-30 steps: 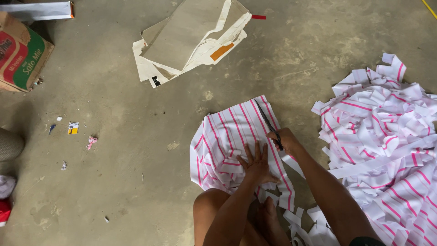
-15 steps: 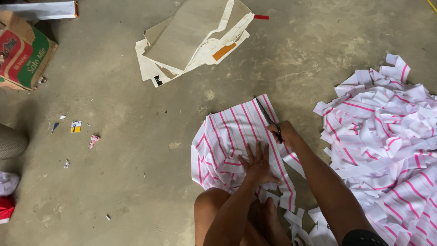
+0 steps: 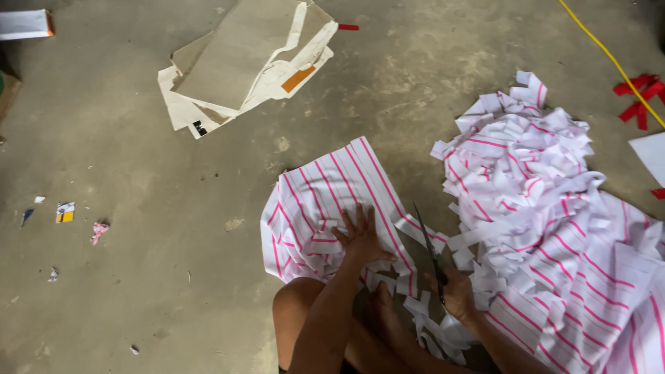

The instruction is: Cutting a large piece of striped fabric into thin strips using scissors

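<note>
Since the earlier frame my view has swung right and down: the printed cardboard box at the far left has nearly left the frame, and a yellow cord (image 3: 609, 59) and red ribbon scraps (image 3: 641, 93) now show at the upper right. The flat cardboard pieces (image 3: 242, 66) lie at upper centre-left. At lower centre my left hand (image 3: 361, 237) lies flat, fingers spread, pressing the pink-striped white fabric (image 3: 318, 197) to the concrete floor (image 3: 125, 291). My right hand (image 3: 458, 294), which was up at the fabric's right edge, now sits lower, clenched on the scissors (image 3: 429, 253); its grip on the handles is hard to make out. The pile of cut striped strips (image 3: 540, 187) fills the right, cut off by the frame edge.
</note>
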